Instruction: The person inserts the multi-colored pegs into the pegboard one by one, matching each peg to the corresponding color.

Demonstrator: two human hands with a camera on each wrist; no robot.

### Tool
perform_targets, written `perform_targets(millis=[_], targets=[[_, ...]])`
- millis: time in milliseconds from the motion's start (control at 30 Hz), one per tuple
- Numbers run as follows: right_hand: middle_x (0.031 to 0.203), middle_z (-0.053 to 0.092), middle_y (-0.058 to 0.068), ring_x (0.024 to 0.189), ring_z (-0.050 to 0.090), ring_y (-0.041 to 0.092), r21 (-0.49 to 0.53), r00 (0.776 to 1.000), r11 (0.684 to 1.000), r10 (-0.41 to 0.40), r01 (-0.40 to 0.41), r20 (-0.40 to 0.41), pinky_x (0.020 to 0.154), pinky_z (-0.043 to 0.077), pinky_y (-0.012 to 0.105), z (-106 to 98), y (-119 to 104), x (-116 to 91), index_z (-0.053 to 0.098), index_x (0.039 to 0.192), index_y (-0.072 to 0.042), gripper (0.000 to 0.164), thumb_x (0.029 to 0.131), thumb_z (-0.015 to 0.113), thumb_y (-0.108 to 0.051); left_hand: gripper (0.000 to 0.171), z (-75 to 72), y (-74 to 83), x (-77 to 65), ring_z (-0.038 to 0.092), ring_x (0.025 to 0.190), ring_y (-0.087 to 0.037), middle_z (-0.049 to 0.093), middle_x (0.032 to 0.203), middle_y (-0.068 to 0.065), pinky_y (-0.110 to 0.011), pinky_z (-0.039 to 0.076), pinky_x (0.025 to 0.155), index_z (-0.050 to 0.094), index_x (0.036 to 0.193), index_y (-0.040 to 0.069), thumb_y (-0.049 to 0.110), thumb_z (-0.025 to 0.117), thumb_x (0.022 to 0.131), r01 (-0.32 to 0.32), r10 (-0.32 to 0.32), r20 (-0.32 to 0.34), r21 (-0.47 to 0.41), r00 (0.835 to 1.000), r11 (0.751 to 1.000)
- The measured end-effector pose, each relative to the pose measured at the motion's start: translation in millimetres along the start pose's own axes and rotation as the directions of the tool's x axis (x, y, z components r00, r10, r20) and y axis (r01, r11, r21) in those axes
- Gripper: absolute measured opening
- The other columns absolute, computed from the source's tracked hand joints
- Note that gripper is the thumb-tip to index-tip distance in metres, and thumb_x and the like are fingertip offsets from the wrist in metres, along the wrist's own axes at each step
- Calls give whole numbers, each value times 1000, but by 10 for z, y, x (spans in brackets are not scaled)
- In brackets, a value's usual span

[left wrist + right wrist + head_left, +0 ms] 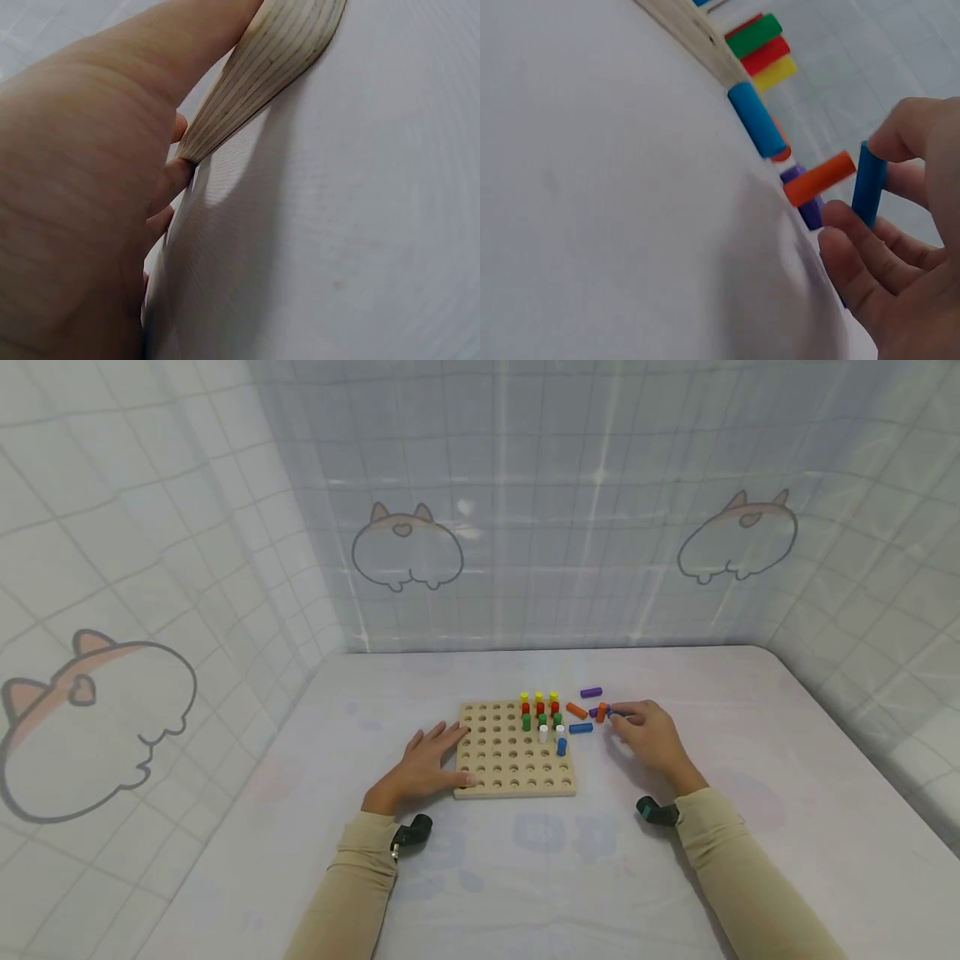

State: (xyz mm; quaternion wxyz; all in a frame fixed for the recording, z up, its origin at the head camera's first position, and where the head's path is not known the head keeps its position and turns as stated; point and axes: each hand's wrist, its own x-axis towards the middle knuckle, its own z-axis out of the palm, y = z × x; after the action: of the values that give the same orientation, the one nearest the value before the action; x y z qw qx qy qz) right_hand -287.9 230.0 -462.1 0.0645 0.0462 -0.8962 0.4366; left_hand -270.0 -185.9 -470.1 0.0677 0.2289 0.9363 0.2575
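My left hand (423,766) rests along the left side of a wooden pegboard (517,792), fingers spread and thumb over its near left corner. In the left wrist view the fingers touch the board's layered edge (251,82). To the right of the board, my right hand (651,737) pinches a blue peg (868,187) between thumb and fingers, just above the table. An orange peg (821,180) stands upright close by the fingertips, in front of a purple peg (802,202). Another blue peg (581,727) lies between board and hand.
Yellow pegs (539,697), red pegs (540,708), green pegs (527,722), white pegs (543,734) and one blue peg (562,747) stand in the board's right-hand holes. An orange peg (577,710) and a purple peg (591,692) lie right of the board on the white tabletop (540,877).
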Motion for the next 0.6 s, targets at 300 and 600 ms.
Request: perform_targets(millis=[300, 600], targets=[[120, 68, 15, 97, 69, 28, 190, 999, 981, 29, -35, 34, 85, 55, 36, 45, -80, -27, 64, 132, -6, 43, 100, 61, -35, 103, 1, 6, -14, 7, 153, -26, 23, 165, -3, -51, -6, 121, 27, 161, 19, 70, 68, 81, 13, -13, -3, -9, 1000, 1000], [115, 69, 15, 101, 68, 28, 314, 995, 948, 13, -43, 95, 84, 57, 27, 53, -181, -64, 61, 132, -2, 48, 101, 61, -39, 102, -8, 16, -17, 7, 153, -26, 23, 165, -3, -51, -6, 121, 27, 160, 18, 69, 68, 82, 10, -10, -6, -8, 1000, 1000]])
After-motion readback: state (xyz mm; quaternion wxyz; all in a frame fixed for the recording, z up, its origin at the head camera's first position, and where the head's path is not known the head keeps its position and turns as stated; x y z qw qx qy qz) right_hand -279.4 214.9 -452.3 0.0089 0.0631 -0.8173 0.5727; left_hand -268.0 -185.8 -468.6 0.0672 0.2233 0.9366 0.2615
